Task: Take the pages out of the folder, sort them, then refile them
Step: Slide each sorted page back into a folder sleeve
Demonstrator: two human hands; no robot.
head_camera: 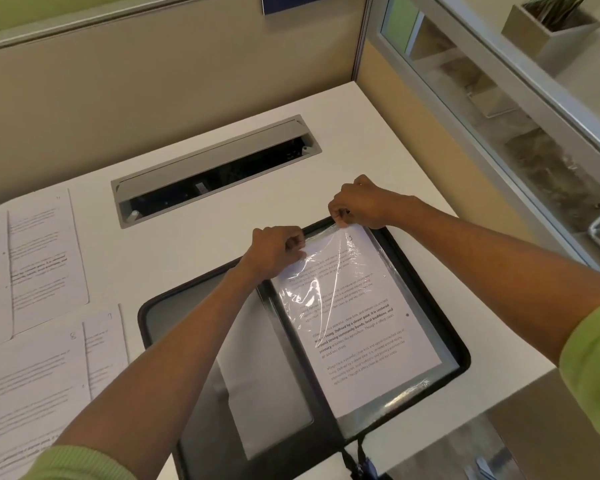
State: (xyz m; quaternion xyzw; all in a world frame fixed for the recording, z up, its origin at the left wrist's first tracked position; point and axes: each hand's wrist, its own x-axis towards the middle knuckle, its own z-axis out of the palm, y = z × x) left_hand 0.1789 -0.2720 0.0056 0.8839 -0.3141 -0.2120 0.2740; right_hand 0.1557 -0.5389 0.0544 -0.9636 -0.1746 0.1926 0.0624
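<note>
Two hands at folder point(461, 344) | left hand point(274, 249) fingers point(293, 242) pinching sleeve point(326, 289) top | right hand point(361, 206) fingers point(338, 213) pinching its far corner | page point(371, 327) inside sleeve | loose pages point(42, 251) left of folder

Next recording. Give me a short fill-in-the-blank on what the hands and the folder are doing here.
1. The left hand and right hand both pinch the top edge of a clear plastic ____.
2. The black folder lies ____ on the desk.
3. The loose pages lie on the desk to the ____ of the folder.
Missing words: sleeve; open; left.
</note>
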